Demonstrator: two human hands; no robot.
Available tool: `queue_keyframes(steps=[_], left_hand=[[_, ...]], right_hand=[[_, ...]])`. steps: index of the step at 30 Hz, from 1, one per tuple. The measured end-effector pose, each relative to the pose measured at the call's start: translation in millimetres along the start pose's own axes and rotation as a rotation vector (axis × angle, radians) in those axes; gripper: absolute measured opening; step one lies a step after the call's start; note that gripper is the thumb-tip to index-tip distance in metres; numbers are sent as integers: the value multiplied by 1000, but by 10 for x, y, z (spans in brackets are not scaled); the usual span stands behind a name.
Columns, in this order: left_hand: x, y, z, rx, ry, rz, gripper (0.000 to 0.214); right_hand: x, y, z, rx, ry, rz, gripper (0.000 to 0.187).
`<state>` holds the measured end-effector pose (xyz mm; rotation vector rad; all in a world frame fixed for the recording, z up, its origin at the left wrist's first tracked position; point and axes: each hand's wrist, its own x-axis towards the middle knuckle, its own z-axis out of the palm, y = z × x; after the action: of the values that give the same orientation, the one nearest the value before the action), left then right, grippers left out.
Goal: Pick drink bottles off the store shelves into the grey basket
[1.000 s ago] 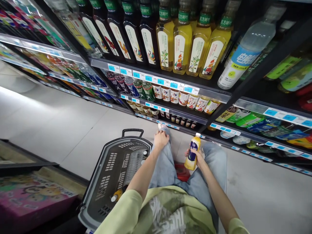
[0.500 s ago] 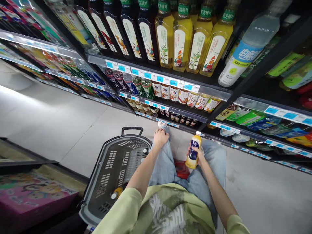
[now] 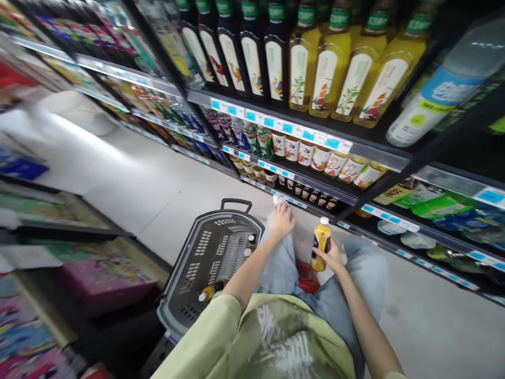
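The right hand (image 3: 332, 256) curls around the lower part of a yellow bottle (image 3: 323, 243), pressing it between fingers and palm; the bottle sits nearly upright between the knees, white cap upward, clear of the floor; the left hand (image 3: 282, 221), at the left knee, has its fingers loosely spread with nothing seen in them, though blur hides whether it touches the jeans (image 3: 276, 268); because one hand alone carries the bottle, and low down, a loosened or damp palm could let it tip or slide, and a knock from a knee could do the same; it could then drop past the red object (image 3: 307, 279) between the legs; beside the left leg, a grey basket (image 3: 177, 305) holds a lying bottle (image 3: 212, 290) that could roll if the basket were bumped; the floor (image 3: 434, 326) is pale, smooth and hard-looking, a poor landing for a dropped bottle; beyond it, dark shelves (image 3: 244, 105) carry rows of drinks with price tags along their edges; pink boxes (image 3: 106, 284) stand off to the left, and a bright aisle runs farther back.
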<state>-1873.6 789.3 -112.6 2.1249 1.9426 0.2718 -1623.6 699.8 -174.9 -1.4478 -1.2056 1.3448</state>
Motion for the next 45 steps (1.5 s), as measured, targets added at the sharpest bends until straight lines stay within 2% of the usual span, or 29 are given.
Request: queue_keyframes(steps=[3, 6, 9, 13, 19, 22, 24, 27, 31, 33, 36, 38, 40, 43, 45], left_hand=[[-266, 48, 0, -161, 13, 258, 39], [-597, 139, 35, -240, -116, 342, 39], [-838, 256, 83, -179, -231, 257, 39], [-917, 371, 130, -307, -237, 150, 22], [-1040, 479, 123, -703, -67, -85, 12], [-1222, 501, 6, -819, 27, -144, 10], [-1361, 469, -146, -845, 91, -169, 7], [-1572, 300, -483, -818, 214, -208, 4], [-1846, -132, -1026, -850, 376, -370, 10], [-1972, -378, -1263, -841, 409, -446, 18], [-2131, -707, -1483, -679, 435, -460, 23], [-2205, -889, -1513, -499, 438, -440, 23], [-2248, -1056, -1453, -301, 406, -387, 22], [-2275, -1328, -1252, -73, 219, -307, 19], [-2300, -1547, -1078, -2, 73, -328, 17]], right_hand=[[6, 212, -18, -297, -9, -132, 71], [-10, 407, -52, -474, -66, -191, 72], [-30, 505, -99, -576, -158, -289, 64], [-44, 481, -148, -615, -244, -445, 56], [-101, 289, -61, -631, -221, -575, 51], [-148, 159, 42, -591, -254, -625, 46], [-167, 92, 72, -560, -249, -619, 48], [-141, 70, -15, -527, -153, -495, 49], [-18, 147, -285, -388, 128, -220, 53], [32, 177, -382, -250, 235, -141, 55], [48, 175, -417, -104, 286, -92, 55], [26, 156, -394, -89, 271, -82, 53], [-5, 139, -368, -104, 237, -84, 50], [-45, 139, -360, -137, 202, -92, 47], [-62, 155, -376, -151, 196, -99, 47]])
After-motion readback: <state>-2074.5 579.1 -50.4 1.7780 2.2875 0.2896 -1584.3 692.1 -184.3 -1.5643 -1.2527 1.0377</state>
